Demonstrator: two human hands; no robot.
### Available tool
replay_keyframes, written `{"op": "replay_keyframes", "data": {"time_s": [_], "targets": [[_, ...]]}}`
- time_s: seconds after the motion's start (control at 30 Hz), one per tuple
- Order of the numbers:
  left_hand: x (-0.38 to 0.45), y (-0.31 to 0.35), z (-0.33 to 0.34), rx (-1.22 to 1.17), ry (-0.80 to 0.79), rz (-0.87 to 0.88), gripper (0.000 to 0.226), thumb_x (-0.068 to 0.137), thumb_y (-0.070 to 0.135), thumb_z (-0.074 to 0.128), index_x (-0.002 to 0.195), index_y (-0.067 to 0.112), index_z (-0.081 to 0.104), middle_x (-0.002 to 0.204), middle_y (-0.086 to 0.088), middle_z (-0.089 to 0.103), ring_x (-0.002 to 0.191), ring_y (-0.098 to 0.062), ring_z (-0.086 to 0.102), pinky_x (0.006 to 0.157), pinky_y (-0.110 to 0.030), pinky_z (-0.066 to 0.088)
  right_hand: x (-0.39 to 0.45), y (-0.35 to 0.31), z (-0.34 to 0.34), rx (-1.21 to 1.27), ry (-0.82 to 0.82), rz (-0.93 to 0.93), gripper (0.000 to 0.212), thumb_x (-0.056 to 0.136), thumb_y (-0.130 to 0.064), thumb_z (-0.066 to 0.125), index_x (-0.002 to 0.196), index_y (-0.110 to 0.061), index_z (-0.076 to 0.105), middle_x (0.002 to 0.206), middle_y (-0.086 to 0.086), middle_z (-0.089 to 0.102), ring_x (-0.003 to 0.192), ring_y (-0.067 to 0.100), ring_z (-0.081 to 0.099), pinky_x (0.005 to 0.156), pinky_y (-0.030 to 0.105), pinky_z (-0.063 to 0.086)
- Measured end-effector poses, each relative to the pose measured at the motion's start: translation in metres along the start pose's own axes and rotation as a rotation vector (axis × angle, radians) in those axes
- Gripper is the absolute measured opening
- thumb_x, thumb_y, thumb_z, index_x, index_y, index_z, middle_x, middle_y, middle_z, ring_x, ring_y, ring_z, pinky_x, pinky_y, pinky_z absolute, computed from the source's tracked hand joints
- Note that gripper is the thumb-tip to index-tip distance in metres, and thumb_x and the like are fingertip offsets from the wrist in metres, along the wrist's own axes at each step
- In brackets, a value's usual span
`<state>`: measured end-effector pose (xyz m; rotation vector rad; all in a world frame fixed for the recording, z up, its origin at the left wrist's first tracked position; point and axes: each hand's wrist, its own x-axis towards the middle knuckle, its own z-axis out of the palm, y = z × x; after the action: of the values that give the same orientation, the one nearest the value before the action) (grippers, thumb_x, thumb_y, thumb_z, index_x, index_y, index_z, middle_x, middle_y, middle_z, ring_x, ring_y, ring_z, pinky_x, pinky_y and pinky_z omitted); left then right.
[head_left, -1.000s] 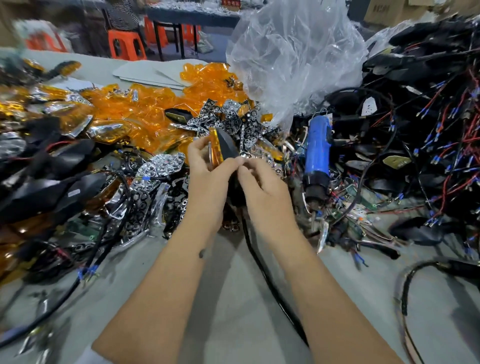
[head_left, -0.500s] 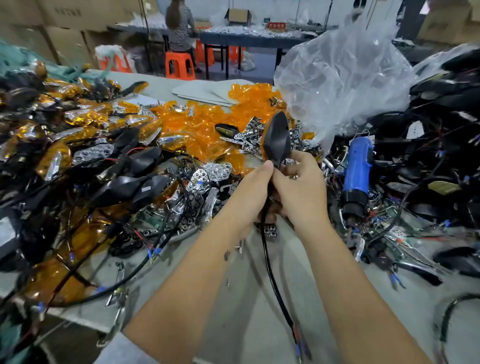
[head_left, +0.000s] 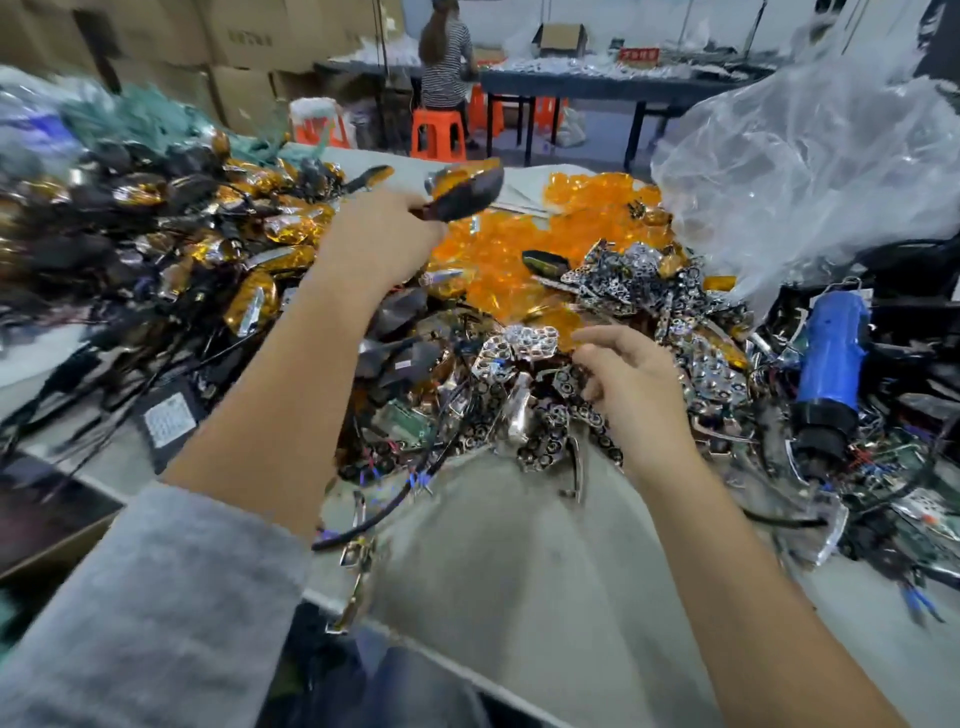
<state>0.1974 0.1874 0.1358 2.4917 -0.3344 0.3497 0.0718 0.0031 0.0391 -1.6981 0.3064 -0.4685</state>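
Observation:
My left hand grips a black turn-signal lamp with an amber lens, held up over the far left of the table, above a heap of finished lamps. Its cable is not clearly seen. My right hand hangs lower, over a pile of chrome reflector pieces, with its fingers loosely curled and nothing visible in them.
Orange lenses lie in a heap at the centre back. A clear plastic bag stands back right. A blue power tool rests among black wired housings on the right. A person sits at a far table.
Both hands held the lamp together before me. Now the right hand has let go and dropped toward the reflectors, while the left hand has carried the lamp up and left.

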Motion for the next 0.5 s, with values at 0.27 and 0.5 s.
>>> {"op": "replay_keyframes", "data": {"time_s": [0.27, 0.5], "targets": [[0.008, -0.031, 0.045, 0.392, -0.044, -0.070, 0.062, 0.095, 0.040, 0.056, 0.148, 0.018, 0.033, 0.163, -0.020, 0.006, 0.151, -0.035, -0.008, 0.114, -0.067, 0.003, 0.000, 0.015, -0.019, -0.061, 0.066, 0.040, 0.029, 0.095, -0.011, 0.053, 0.084, -0.032, 0.069, 0.071, -0.009, 0.068, 0.048, 0.005, 0.048, 0.045, 0.017, 0.041], [-0.057, 0.051, 0.124, 0.080, -0.036, 0.258, 0.043, 0.094, 0.036, 0.053, 0.136, 0.032, 0.048, 0.158, -0.006, 0.026, 0.150, -0.022, 0.002, 0.116, -0.058, 0.007, -0.010, 0.017, -0.048, -0.077, 0.112, -0.014, 0.028, 0.095, -0.007, 0.055, 0.084, -0.028, 0.070, 0.073, -0.009, 0.065, 0.051, -0.005, 0.054, 0.052, 0.016, 0.047]]}}
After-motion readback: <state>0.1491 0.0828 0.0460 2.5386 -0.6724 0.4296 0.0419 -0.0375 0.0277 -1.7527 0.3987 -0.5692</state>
